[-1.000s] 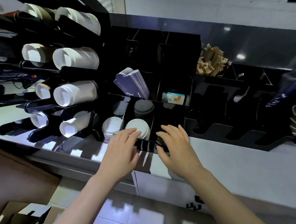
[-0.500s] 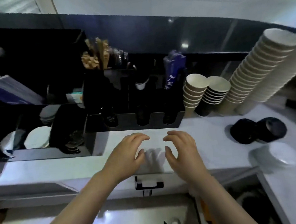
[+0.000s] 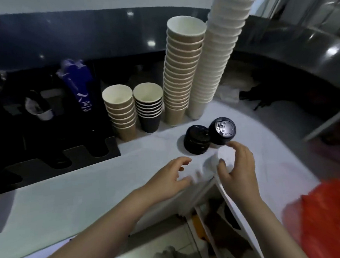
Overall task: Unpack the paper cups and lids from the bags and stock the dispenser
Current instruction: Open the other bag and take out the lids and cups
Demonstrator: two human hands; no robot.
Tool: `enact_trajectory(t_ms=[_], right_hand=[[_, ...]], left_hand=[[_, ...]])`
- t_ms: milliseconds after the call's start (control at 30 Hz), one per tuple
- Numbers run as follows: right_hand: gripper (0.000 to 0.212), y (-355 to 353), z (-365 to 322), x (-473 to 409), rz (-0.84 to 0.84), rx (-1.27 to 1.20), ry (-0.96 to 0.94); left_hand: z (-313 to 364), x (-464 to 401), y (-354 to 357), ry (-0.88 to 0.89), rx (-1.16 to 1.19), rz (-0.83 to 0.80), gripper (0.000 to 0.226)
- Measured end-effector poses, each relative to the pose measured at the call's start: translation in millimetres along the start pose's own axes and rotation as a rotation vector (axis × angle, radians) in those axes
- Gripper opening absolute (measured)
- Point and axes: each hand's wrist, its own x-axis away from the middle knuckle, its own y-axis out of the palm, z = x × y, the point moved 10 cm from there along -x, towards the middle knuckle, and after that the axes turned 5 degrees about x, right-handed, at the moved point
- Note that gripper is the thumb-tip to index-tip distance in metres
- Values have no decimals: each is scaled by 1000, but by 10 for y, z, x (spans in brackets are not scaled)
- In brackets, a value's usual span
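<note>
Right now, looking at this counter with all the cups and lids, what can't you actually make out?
- Tall white cup stack, head view: its top runs off the upper edge, so its height is unknown.
- White lids under the right hand: motion blur hides whether the fingers have closed on them.
- Left hand: fingertips smeared.
- Red bag: cut off at the right edge, contents unseen.
- Black dispenser: too dark to see inside.

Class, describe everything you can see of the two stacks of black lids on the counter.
The black lids form two short stacks, glossy and plastic-looking, on the pale counter before the tall paper cup stacks. The left stack stands upright; the right one tilts, showing its round moulded top. The stacks meet side by side. The right hand hovers just beside them; whether it touches is unclear.
</note>
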Motion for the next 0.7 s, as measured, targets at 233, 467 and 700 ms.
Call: enact_trajectory(t_ms=[233, 467, 700], right_hand=[[58, 221, 1165, 70, -157, -341, 607], [31, 412, 1145, 121, -197, -375, 583], [26, 451, 915, 245, -132, -518, 628]], left_hand=[[37, -563, 597, -167, 263, -107, 70], [51, -669, 751, -209, 389, -97, 81], [-79, -482, 568, -137, 353, -28, 79]])
